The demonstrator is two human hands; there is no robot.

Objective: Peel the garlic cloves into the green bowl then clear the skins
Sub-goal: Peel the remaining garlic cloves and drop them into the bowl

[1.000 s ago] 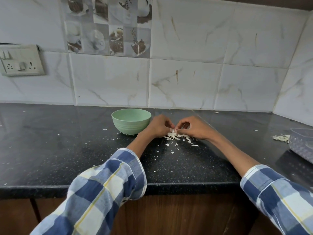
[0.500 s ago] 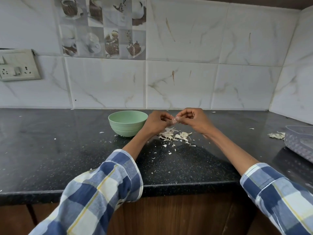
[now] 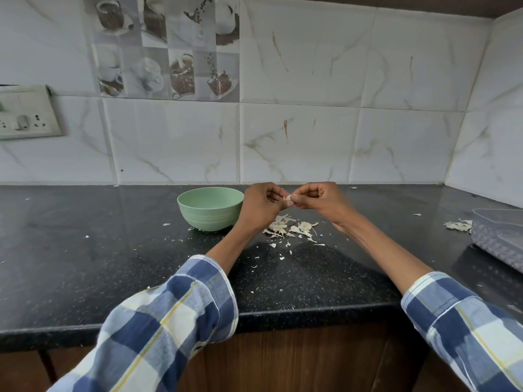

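A green bowl (image 3: 210,208) stands on the black counter (image 3: 85,264), just left of my hands. My left hand (image 3: 261,206) and my right hand (image 3: 322,200) meet above the counter and pinch a small garlic clove (image 3: 288,198) between their fingertips; most of the clove is hidden by the fingers. Below the hands lies a pile of pale garlic skins (image 3: 291,229), with small flakes scattered toward the front edge. What is inside the bowl is hidden by its rim.
A clear plastic container (image 3: 501,236) sits at the right edge, with a second small heap of skins (image 3: 458,225) beside it. A tiled wall stands behind the counter, with a switch plate (image 3: 25,113) at the left. The counter's front edge runs below my forearms.
Both hands have risen from the skin pile on the counter and now hold the clove in the air above it. The camera view shifted slightly.
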